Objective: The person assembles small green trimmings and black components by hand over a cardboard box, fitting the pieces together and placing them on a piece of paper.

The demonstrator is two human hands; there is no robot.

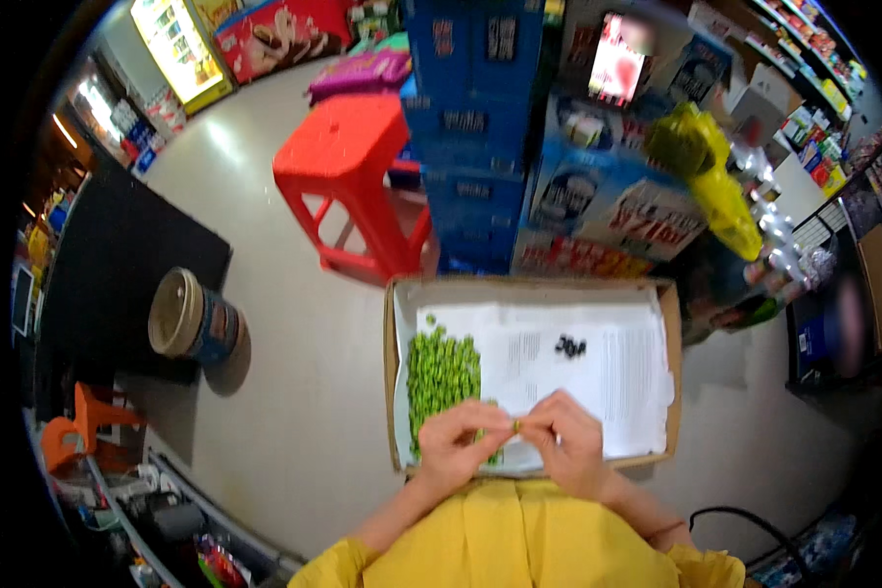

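Low in the middle of the frame, the left hand (453, 443) and right hand (570, 443) meet, each grip pinching a small green pod (515, 424) between fingertips, just above the near edge of a shallow cardboard box (392, 343). Inside, a green heap of pods (442, 374) lies at left on white printed paper (598, 363), with a few dark bits (569, 345) near the centre. A red stool (348, 171) and stacked blue cartons (470, 127) crowd the box's far side; open grey floor (294, 392) spreads left toward a round tin (191, 318).
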